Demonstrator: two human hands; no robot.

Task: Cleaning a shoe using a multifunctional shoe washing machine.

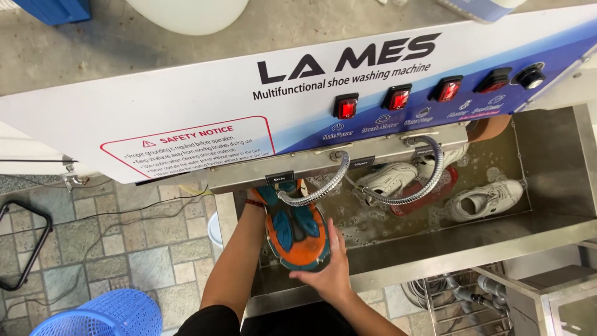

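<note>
Orange-and-teal sneaker [297, 231], sole up, sits between my hands over the soapy basin [547, 155] of a shoe-washing machine. My right hand [328, 274] closes its grip on the heel; my left hand [256, 200] holds the toe end under the metal hose [314, 194]. Three white sneakers [485, 200] soak near a red insole [423, 200].

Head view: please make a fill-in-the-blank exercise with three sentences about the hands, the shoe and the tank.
1. Both hands hold a shoe whose sole is orange and ____.
2. The right hand grips the end of the shoe that is ____ to the person.
3. In the soapy tank lie ____ white shoes.
Missing words: blue; nearer; three
</note>
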